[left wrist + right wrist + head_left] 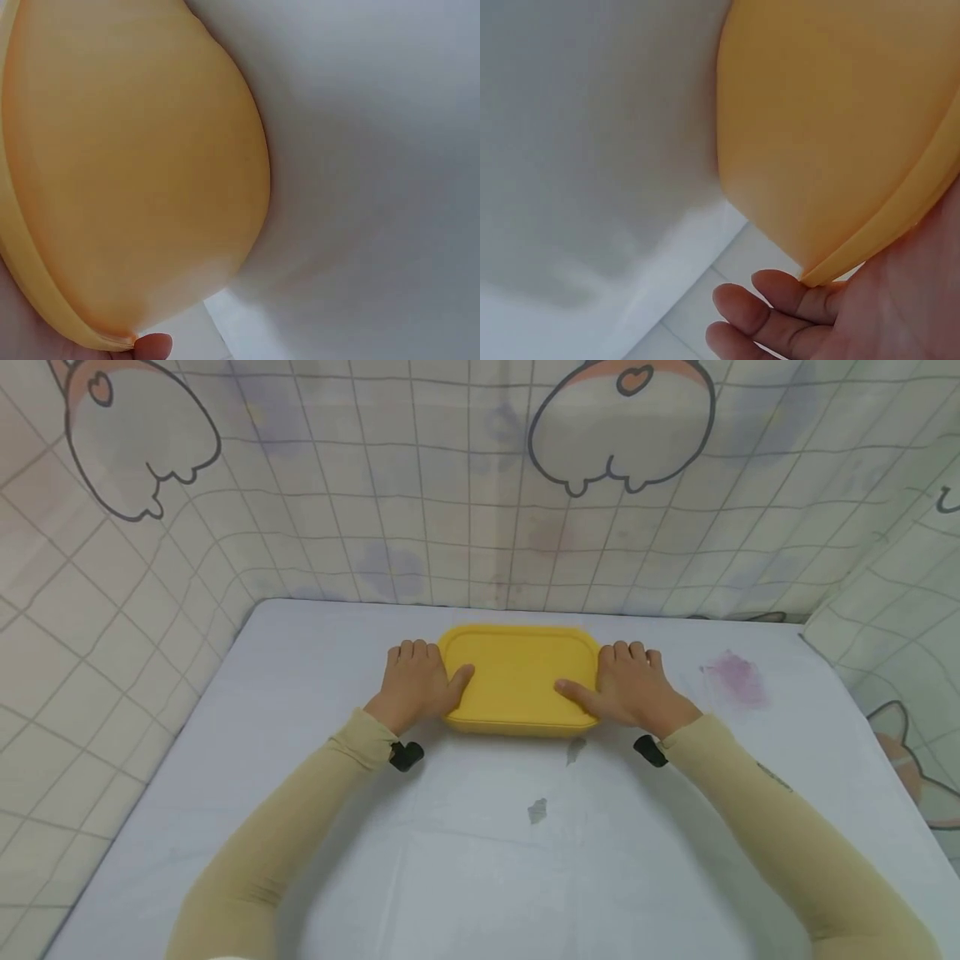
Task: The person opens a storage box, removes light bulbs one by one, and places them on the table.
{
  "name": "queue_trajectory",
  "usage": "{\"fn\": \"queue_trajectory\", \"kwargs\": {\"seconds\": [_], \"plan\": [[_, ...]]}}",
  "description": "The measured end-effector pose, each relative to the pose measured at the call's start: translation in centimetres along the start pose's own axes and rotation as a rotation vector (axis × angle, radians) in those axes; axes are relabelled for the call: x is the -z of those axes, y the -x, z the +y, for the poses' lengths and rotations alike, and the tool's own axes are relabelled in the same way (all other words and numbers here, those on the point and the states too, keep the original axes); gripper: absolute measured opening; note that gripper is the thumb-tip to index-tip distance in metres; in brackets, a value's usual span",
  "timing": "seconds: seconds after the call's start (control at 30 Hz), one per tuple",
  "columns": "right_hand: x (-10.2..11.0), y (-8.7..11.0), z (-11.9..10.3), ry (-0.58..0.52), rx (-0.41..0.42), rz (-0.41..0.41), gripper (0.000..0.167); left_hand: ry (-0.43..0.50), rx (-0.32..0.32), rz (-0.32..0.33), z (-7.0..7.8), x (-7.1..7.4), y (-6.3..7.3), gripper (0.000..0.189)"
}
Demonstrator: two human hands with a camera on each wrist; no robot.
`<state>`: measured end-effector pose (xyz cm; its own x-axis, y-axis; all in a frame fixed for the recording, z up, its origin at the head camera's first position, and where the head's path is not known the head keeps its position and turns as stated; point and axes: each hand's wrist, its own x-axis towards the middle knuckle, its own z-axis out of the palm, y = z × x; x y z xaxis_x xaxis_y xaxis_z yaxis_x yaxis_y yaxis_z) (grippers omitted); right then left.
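"How are the hands holding?"

"Both grip the yellow box (517, 672): left hand (418, 681) at its left end, right hand (628, 685) at its right end, thumbs (461, 678) on its top, palms against its rim (900, 214)."

"And where's the box?"

"The white table (480, 885) lies under it, the table's far edge just beyond it."

"Further out?"

"A pink stain (737, 678) to the box's right, grey patches (537, 811) on its near side, and a grid-patterned cloth (480, 485) behind it."

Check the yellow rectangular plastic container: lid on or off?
On: in the head view, a flat yellow lid covers the container, hiding its inside.
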<state>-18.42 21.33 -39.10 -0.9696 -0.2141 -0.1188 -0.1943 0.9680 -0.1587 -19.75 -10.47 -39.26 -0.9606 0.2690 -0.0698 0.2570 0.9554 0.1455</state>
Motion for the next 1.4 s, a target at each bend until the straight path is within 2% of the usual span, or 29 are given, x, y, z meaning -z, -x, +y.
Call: {"fn": "queue_trajectory", "kwargs": {"seconds": [0.27, 0.67, 1.03, 1.4], "plan": [[-0.5, 1.8, -0.1, -0.006, 0.022, 0.013, 0.095, -0.001, -0.021, 0.001, 0.2, -0.4, 1.5, 0.072], [-1.1, 4.3, -0.7, -0.022, 0.027, 0.061, 0.087, 0.021, -0.056, 0.064, 0.2, -0.9, 3.7, 0.066], [-1.5, 5.0, -1.1, -0.013, 0.033, 0.078, 0.086, -0.005, -0.089, 0.123, -0.1, -0.9, 4.9, 0.063], [-1.8, 6.2, -1.8, -0.009, 0.044, 0.061, 0.084, 0.006, -0.092, 0.112, -0.7, -1.4, 6.1, 0.061]]}}
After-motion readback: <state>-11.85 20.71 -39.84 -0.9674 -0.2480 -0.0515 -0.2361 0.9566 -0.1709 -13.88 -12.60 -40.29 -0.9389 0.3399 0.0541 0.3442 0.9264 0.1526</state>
